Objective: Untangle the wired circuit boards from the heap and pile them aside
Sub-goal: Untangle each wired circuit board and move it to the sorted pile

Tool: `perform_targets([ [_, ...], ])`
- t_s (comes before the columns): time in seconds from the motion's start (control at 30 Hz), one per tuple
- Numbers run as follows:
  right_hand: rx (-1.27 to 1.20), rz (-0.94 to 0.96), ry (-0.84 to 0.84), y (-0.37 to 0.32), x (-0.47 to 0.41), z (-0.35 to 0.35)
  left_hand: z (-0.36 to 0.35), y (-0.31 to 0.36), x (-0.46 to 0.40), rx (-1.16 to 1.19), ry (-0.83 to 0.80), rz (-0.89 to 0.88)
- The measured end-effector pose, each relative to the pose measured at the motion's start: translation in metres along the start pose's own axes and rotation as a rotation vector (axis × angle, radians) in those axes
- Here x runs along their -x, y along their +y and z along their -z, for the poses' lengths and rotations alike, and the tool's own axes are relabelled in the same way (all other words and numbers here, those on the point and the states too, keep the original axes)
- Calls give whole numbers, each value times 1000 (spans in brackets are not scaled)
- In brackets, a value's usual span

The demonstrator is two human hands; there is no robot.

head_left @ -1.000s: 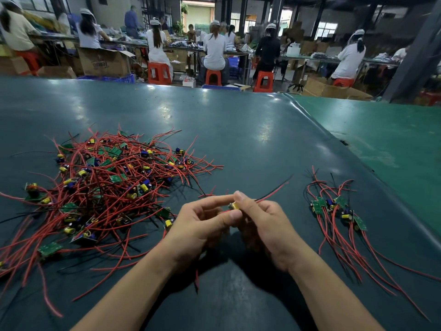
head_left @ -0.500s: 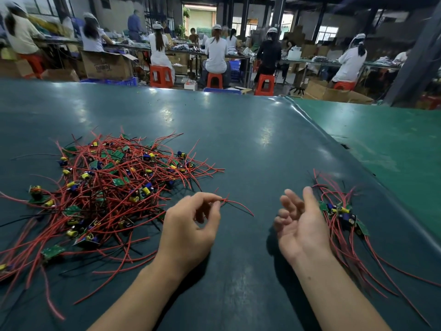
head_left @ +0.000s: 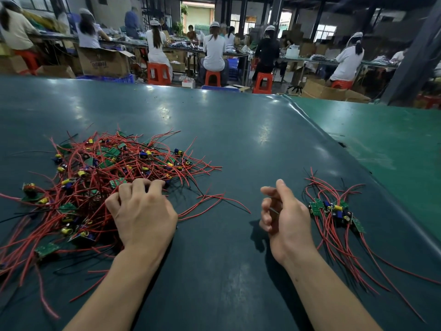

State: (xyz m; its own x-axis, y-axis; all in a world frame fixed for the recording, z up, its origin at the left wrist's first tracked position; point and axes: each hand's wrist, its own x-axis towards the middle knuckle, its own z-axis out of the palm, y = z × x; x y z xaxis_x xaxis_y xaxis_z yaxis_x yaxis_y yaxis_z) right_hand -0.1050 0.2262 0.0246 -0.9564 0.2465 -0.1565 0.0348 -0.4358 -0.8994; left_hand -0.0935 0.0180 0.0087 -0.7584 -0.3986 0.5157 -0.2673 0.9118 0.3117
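The heap of wired circuit boards, small green boards with yellow and blue parts on tangled red wires, lies on the left of the dark green table. My left hand is palm down on the heap's near right edge. Its fingers curl into the wires and grip a wired circuit board, which they mostly hide. My right hand hovers on its side with loosely curled fingers and holds nothing. Just right of it lies the sorted pile of boards, red wires trailing toward me.
The dark table mat ends at a raised seam on the right, with a lighter green table beyond. Loose red wire ends stretch between my hands. Seated workers on red stools and cardboard boxes fill the background.
My right hand laid the untangled board on the right pile and drew back empty. My left hand moved left from the loose wire onto the heap's edge and curled into it.
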Motion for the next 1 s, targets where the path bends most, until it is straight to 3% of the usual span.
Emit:
perform_targets([
  [0.27, 13, -17, -31, -2, 2, 0, 4, -3, -3, -52, -23, 59],
  [0.47, 25, -27, -32, -2, 2, 0, 7, -3, -2, 167, 144, -27],
  [0.6, 25, -32, -32, -2, 1, 1, 8, -6, -3, 356, 330, -188],
  [0.7, 65, -46, -114, -3, 1, 1, 9, 1, 4, 493, 497, -452],
  [0.77, 130, -87, -327, -2, 5, -2, 8, 13, 15, 658, 458, -637],
  [0.87, 136, -96, -604, 3, 14, -5, 5, 28, 28, 846, 260, -785],
  [1.0, 81, -12, -503, 4, 14, -6, 6, 31, 27, 909, 173, -741],
])
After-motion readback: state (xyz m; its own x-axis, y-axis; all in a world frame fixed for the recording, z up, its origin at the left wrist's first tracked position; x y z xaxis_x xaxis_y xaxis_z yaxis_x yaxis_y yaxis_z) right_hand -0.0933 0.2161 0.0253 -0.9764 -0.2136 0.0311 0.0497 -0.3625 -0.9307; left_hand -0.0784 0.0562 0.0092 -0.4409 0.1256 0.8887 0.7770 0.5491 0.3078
